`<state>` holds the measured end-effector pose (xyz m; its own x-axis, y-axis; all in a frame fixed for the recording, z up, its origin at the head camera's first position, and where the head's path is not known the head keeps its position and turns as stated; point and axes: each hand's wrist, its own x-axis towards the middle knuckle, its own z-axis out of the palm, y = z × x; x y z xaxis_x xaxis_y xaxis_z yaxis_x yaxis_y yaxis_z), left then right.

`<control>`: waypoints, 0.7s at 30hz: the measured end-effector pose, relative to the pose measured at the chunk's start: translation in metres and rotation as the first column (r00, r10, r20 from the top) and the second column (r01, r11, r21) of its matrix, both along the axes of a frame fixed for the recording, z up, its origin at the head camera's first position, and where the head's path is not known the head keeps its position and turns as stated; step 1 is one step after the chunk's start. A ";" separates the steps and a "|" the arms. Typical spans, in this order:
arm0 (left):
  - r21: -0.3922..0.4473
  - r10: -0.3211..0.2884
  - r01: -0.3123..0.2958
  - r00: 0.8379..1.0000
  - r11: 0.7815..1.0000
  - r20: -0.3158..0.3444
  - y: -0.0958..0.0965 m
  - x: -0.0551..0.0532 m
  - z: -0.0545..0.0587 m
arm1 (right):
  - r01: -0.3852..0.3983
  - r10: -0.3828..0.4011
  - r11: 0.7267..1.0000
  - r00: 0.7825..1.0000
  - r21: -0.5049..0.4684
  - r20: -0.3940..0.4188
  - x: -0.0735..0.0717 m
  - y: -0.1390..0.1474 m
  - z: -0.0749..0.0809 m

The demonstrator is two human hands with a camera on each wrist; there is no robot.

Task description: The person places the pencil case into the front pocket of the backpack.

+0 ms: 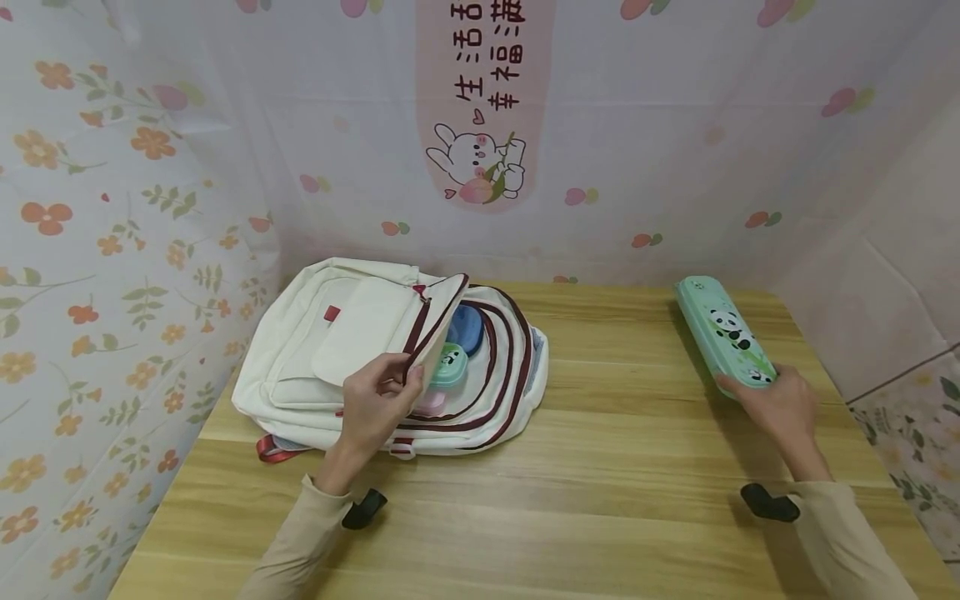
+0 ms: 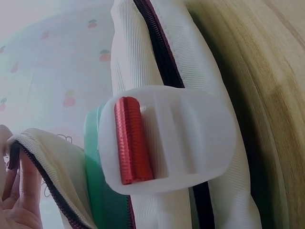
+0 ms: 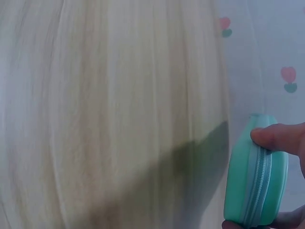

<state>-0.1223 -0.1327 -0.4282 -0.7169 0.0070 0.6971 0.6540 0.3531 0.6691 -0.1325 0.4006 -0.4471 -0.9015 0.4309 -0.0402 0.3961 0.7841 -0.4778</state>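
A white backpack (image 1: 292, 333) with dark red zipper trim lies on the left of the table, its front flap lifted. My left hand (image 1: 375, 400) pinches the flap's zippered edge and holds it up. Inside the opening sit a small green panda case (image 1: 449, 367), a round blue item (image 1: 467, 330) and a pink item (image 1: 431, 404). At the right, my right hand (image 1: 780, 404) grips the near end of a mint green zippered pencil case (image 1: 720, 329) with panda pictures. In the right wrist view, the thumb (image 3: 274, 137) presses on the case's side by its zipper.
The wooden table (image 1: 615, 467) runs between the backpack and the pencil case. Behind it hangs a printed cloth (image 1: 637, 150) with a rabbit picture. In the left wrist view, a white plastic buckle (image 2: 209, 138) with a red strap (image 2: 131, 140) hides part of the bag.
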 end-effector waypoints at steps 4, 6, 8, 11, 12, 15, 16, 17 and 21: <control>0.008 -0.009 0.009 1.000 1.000 0.001 -0.003 -0.003 -0.006 | -0.062 0.062 0.998 0.998 0.005 -0.020 -0.001 -0.013 0.007; 0.012 -0.013 0.013 1.000 1.000 -0.001 -0.001 0.001 0.004 | -0.099 0.099 0.995 0.994 -0.001 -0.038 -0.002 -0.020 0.010; 0.016 -0.015 0.015 1.000 1.000 -0.003 0.002 0.006 0.014 | -0.136 0.136 0.991 0.989 -0.002 -0.055 -0.003 -0.029 0.013; 0.019 -0.015 0.015 1.000 1.000 -0.006 0.006 0.013 0.029 | -0.187 0.185 0.982 0.980 -0.008 -0.073 -0.004 -0.043 0.019; 0.022 -0.016 0.017 1.000 1.000 -0.005 0.006 0.013 0.029 | -0.202 0.200 0.979 0.977 -0.011 -0.077 -0.004 -0.047 0.020; 0.027 -0.018 0.018 1.000 0.999 -0.003 0.006 0.013 0.028 | -0.244 0.241 0.969 0.965 -0.025 -0.100 -0.004 -0.061 0.025; 0.027 -0.018 0.018 1.000 0.999 -0.003 0.006 0.013 0.028 | -0.256 0.252 0.966 0.962 -0.025 -0.109 -0.004 -0.065 0.026; 0.028 -0.018 0.018 1.000 0.999 -0.003 0.005 0.013 0.029 | -0.268 0.264 0.963 0.957 -0.024 -0.119 -0.004 -0.069 0.026; 0.029 -0.017 0.018 1.000 0.999 -0.007 0.005 0.013 0.029 | -0.312 0.308 0.950 0.941 -0.008 -0.142 -0.004 -0.084 0.028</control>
